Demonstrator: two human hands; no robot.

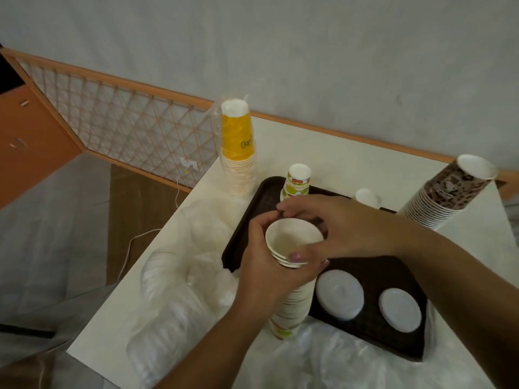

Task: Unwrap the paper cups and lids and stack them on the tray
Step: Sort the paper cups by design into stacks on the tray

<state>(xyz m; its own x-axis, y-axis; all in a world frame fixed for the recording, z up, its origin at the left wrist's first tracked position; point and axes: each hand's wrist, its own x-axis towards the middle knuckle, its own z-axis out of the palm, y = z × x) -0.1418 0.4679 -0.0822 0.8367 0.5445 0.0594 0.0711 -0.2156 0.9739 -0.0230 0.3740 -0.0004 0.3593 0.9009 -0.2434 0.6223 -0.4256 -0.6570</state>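
My left hand (262, 272) grips an upright stack of white patterned paper cups (292, 307) at the dark brown tray's (373, 273) near left edge. My right hand (334, 223) curls over the top cup (293, 238), fingers on its far rim and thumb low on its near side. On the tray stand an upside-down stack of green-and-red patterned cups (296, 182) and a small white cup stack (366, 197), partly hidden by my right hand. Two stacks of white lids (339, 294) (400, 310) lie on the tray's near end.
A plastic-wrapped stack of yellow cups (238, 147) stands on the white table left of the tray. A leaning stack of brown patterned cups (446, 192) is at the right. Sleeves of clear wrapped lids (174, 276) and loose plastic wrap (323, 357) cover the table's near side. The table edge (118, 284) drops off to the left.
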